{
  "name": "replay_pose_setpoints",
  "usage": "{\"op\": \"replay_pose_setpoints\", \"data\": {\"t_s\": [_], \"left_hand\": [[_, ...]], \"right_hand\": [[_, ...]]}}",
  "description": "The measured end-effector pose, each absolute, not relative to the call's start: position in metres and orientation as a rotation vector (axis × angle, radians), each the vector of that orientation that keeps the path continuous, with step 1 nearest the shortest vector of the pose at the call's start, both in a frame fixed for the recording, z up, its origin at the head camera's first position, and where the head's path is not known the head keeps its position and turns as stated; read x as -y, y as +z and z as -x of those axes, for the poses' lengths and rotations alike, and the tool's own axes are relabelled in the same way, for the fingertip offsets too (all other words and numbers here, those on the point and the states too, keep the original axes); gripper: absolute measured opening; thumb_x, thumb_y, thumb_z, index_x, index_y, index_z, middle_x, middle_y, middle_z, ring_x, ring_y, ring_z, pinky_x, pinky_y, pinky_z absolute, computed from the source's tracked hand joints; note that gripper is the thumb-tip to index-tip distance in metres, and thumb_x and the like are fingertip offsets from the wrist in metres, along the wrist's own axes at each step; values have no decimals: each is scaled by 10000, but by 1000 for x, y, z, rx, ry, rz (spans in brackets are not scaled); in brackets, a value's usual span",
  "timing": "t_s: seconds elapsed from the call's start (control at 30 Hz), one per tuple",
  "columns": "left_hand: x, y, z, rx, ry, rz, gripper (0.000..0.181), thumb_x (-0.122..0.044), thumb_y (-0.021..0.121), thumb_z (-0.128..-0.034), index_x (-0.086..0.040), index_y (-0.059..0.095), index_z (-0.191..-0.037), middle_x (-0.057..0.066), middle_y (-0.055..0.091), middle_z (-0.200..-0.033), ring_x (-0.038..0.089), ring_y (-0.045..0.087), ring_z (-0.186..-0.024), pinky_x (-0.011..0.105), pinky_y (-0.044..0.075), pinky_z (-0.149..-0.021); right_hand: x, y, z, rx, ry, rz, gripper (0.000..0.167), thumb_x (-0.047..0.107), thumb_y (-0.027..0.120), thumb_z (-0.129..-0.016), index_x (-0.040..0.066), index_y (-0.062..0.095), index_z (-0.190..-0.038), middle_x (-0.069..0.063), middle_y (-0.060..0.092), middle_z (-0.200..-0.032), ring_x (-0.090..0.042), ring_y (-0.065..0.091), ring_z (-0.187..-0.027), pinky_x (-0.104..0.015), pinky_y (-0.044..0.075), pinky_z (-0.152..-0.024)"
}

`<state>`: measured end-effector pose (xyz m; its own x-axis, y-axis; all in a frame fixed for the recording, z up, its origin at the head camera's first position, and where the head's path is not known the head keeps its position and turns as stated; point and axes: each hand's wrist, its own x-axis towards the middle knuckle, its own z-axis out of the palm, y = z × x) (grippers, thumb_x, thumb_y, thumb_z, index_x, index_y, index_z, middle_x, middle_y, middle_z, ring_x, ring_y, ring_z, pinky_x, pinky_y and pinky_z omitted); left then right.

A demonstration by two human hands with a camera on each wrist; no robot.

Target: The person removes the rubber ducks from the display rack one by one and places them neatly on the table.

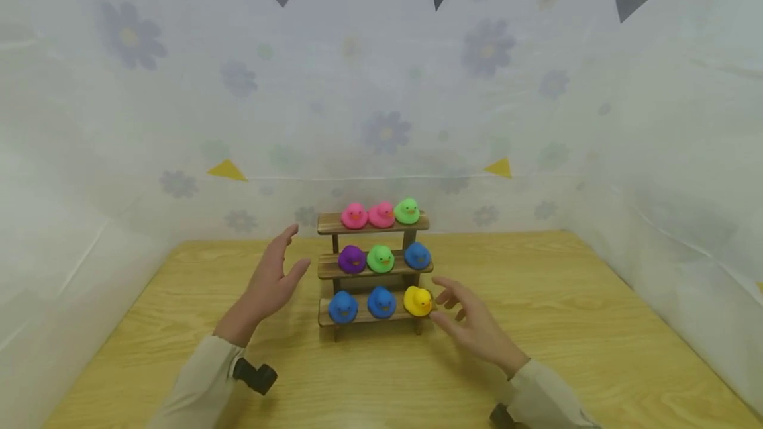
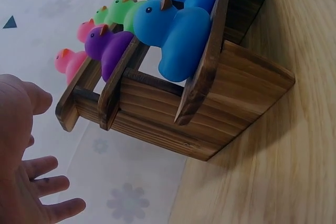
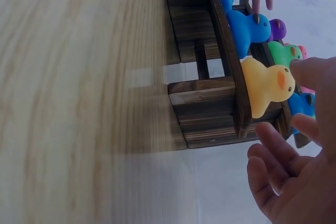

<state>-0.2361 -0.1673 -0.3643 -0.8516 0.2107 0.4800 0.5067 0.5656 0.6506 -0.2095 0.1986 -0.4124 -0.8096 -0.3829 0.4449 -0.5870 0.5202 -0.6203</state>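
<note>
A three-tier wooden stand (image 1: 326, 313) bears several rubber ducks. On its bottom tier sit two blue ducks, one at the left end (image 1: 342, 308) and one in the middle (image 1: 381, 302), with a yellow duck (image 1: 417, 301) at the right end. The middle tier carries a purple duck (image 1: 352, 259), a green duck (image 1: 381, 259) and a blue duck (image 1: 418, 256). Two pink ducks (image 1: 354, 216) and another green duck (image 1: 408, 211) stand on top. My right hand (image 1: 477, 330), fingers spread, is close beside the yellow duck. My left hand (image 1: 271, 283) hovers left of the stand, holding nothing.
The stand rests on a wood-grain table (image 1: 286, 376). Behind it hangs a pale flowered sheet (image 1: 381, 85) with dark and yellow triangles; more sheeting encloses both sides. A dark wrist device (image 1: 255, 376) is on the left sleeve.
</note>
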Motion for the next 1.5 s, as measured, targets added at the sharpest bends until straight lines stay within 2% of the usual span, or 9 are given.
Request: {"op": "replay_pose_setpoints", "data": {"t_s": [0.2, 0.43, 0.67, 0.97, 1.13, 1.33, 1.5], "left_hand": [[161, -365, 243, 2425, -1207, 581, 615, -143, 515, -986, 18, 223, -1502, 257, 290, -1503, 437, 310, -1345, 608, 336, -1011], [155, -363, 250, 2365, -1260, 583, 576, -116, 507, -984, 12, 264, -1490, 257, 314, -1491, 423, 334, -1317, 608, 351, -985], [144, -364, 258, 2418, -1290, 570, 591, -204, 492, -1003, -64, 238, -1518, 227, 298, -1509, 442, 360, -1297, 581, 395, -975], [132, -370, 264, 2461, -1227, 563, 588, -218, 488, -1006, -90, 244, -1526, 192, 305, -1525, 433, 370, -1312, 581, 387, -997], [131, -376, 264, 2464, -1262, 534, 553, -246, 461, -1018, -118, 268, -1520, 187, 310, -1524, 426, 400, -1293, 581, 387, -996], [131, -381, 265, 2455, -1283, 523, 530, -257, 434, -1028, -143, 269, -1519, 178, 303, -1533, 443, 411, -1301, 576, 385, -1008], [131, -383, 269, 2443, -1274, 536, 532, -247, 435, -1028, -157, 259, -1521, 166, 299, -1542, 437, 429, -1294, 572, 390, -1007]], "right_hand": [[-198, -417, 210, 2510, 1167, -818, 510, 162, 655, -913, 77, 471, -1381, -23, 594, -1039, -159, 524, -897, -297, 477, -677], [-194, -416, 210, 2504, 1194, -837, 520, 135, 663, -904, 57, 464, -1377, -49, 594, -1051, -205, 532, -902, -303, 483, -669], [-190, -417, 211, 2511, 1218, -820, 530, 155, 675, -897, 71, 468, -1377, -48, 566, -1053, -209, 529, -915, -272, 478, -670], [-190, -421, 215, 2463, 1169, -861, 517, 96, 669, -888, -4, 470, -1354, -61, 553, -1030, -216, 519, -882, -253, 475, -648], [-187, -424, 214, 2455, 1175, -872, 519, 92, 673, -882, -4, 479, -1352, -64, 552, -1019, -240, 534, -867, -236, 475, -630], [-185, -429, 218, 2404, 1166, -891, 506, 75, 678, -866, -12, 497, -1331, -37, 547, -976, -202, 534, -847, -216, 471, -605], [-184, -430, 221, 2360, 1162, -895, 432, 69, 671, -869, 4, 543, -1277, -12, 542, -933, -180, 520, -824, -220, 462, -580]]}}
